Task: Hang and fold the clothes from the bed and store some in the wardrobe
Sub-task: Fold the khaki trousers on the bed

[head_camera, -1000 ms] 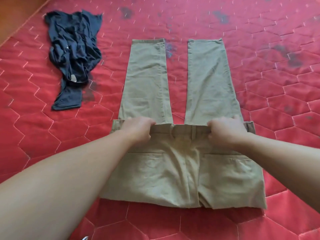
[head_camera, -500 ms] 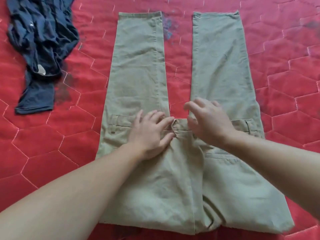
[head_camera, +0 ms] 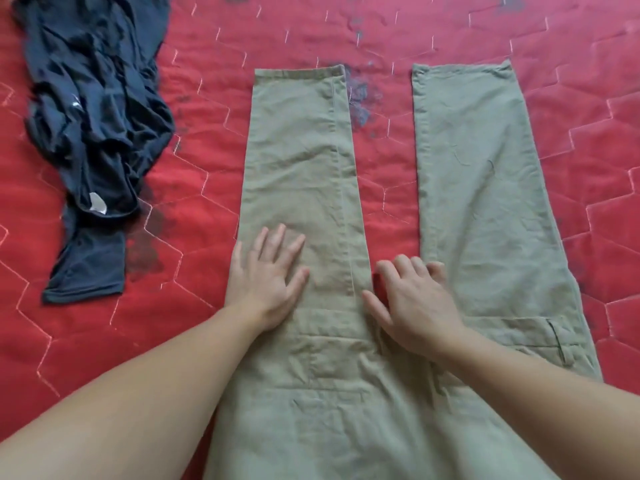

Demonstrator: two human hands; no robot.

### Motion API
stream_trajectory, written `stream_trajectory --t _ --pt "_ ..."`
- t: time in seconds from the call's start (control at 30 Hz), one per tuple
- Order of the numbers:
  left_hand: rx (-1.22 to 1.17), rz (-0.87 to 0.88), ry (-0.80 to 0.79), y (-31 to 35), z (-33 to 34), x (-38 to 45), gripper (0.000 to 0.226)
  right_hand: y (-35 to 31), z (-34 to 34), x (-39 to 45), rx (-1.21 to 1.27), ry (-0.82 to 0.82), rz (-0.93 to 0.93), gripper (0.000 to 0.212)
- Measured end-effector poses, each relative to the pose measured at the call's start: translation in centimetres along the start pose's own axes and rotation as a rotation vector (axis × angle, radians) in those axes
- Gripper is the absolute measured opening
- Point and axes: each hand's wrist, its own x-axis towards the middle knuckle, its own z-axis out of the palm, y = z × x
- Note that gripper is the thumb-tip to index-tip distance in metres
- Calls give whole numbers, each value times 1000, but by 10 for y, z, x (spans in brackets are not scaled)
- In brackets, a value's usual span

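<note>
Head view: we look down at our two bare forearms over a bed.
Trousers: khaki trousers, woven cotton look, lie flat on the bed, legs apart and pointing away, waistband folded over them.
Left hand: our palm lies flat on the left leg, fingers spread, gripping nothing.
Right hand: flat by the crotch gap, fingers loosely open.
Bedcover: red quilt, hexagon stitching, dark blotches.
Navy garment: crumpled heap, far left.
</note>
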Motion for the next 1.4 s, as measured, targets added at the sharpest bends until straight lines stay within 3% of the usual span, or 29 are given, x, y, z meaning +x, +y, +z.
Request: stream_trajectory --t 0.07,0.2,0.27,0.47,0.7,0.83,1.0,1.23,1.33,1.4 --pt "7 -2 -11 -21 -9 28 61 -21 -4 48 64 -18 108 43" --pt "-13 24 27 -49 -18 74 67 -38 -15 134 625 24 443 50" --pt "-43 33 73 -55 -19 89 68 -35 -23 177 775 69 536 49" --pt "-21 51 114 -59 -14 95 74 -20 -43 284 916 143 668 14" --pt "-110 95 179 -60 -14 95 67 -26 -75 370 1169 186 816 29" --pt "-115 88 172 -60 -13 96 67 -26 -86 384 1170 207 697 16" --pt "-102 73 174 -61 -14 94 68 -35 -97 335 1065 235 453 12" --pt "-104 -17 42 -54 -15 65 65 -19 -80 140 422 233 -324 10" --pt "-244 -16 -14 -45 -14 13 77 -14 -62 64 258 138 -432 14" --pt "-408 -81 35 -37 -23 -18 49 -12 -55 25 247 91 -441 17"
